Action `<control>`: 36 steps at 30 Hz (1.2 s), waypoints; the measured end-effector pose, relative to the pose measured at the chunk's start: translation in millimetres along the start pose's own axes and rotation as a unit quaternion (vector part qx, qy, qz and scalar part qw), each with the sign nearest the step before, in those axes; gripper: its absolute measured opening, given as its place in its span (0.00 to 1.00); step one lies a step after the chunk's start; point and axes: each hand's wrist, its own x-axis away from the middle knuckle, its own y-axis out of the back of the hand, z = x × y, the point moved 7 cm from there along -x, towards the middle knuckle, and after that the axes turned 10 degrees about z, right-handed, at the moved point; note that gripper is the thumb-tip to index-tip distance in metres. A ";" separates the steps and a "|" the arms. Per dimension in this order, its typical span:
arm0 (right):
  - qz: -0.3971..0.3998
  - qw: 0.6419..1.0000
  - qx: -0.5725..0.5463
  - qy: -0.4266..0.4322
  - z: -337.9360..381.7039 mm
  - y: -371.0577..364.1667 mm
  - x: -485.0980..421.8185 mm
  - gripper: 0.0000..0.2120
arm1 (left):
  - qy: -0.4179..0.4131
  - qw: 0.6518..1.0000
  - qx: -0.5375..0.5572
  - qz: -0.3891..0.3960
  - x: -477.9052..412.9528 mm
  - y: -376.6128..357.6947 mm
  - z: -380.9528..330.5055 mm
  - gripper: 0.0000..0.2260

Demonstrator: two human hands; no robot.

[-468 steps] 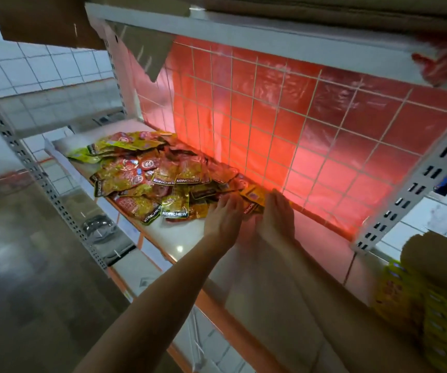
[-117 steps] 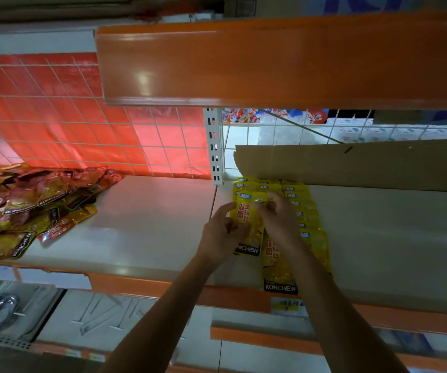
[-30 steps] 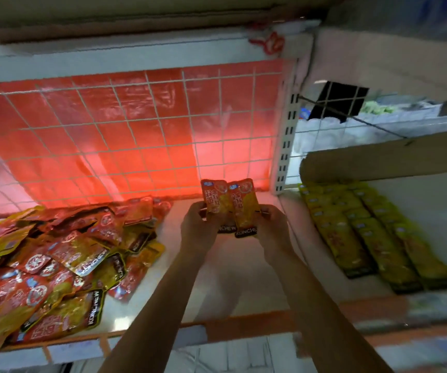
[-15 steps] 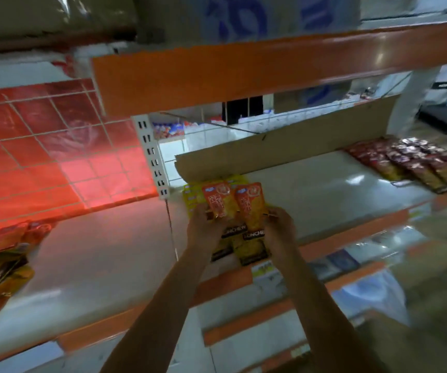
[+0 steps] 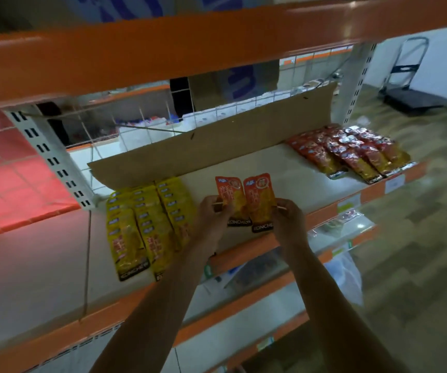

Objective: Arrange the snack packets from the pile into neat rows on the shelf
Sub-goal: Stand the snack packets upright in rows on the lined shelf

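Observation:
Two orange snack packets are held side by side above the shelf (image 5: 292,181). My left hand (image 5: 213,215) pinches the left packet (image 5: 229,196) at its side. My right hand (image 5: 288,216) pinches the right packet (image 5: 260,199). Both packets stand upright, their black bottom strips toward me. To their left lie neat overlapping rows of yellow packets (image 5: 147,224) on the shelf. At the shelf's far right lie rows of red packets (image 5: 351,153). The pile is out of view.
A cardboard strip (image 5: 217,146) stands along the back of the shelf. An orange upper shelf edge (image 5: 190,47) hangs overhead. A slotted white upright (image 5: 50,154) divides the bays, with red-lit mesh (image 5: 7,179) to its left. Lower shelves sit beneath; a trolley (image 5: 411,84) stands far right.
I have turned right from the pile, carrying the two orange packets in both hands. They now hover over the bare shelf between the yellow and red rows.

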 end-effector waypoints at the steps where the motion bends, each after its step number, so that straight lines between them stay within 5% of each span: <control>1: -0.007 1.000 0.010 0.000 0.0 4.8 -7.8 0.11 | 0.002 1.000 0.005 0.005 -8.2 -6.4 -2.9 0.12; 17: -0.109 0.992 0.060 -0.013 -4.3 102.7 -120.8 0.13 | -0.040 0.994 -0.065 0.084 -114.0 -123.1 -41.3 0.16; 21: -0.137 0.989 0.045 -0.015 -5.2 139.8 -141.8 0.17 | -0.039 0.992 -0.061 0.100 -122.6 -163.8 -50.1 0.23; 26: -0.117 0.992 0.034 0.025 1.0 187.0 -169.1 0.24 | -0.077 0.988 -0.073 0.109 -126.0 -221.1 -65.1 0.34; 36: 0.011 0.992 0.122 0.043 -7.3 229.7 -212.7 0.24 | -0.076 0.985 -0.149 0.029 -136.9 -280.5 -71.2 0.28</control>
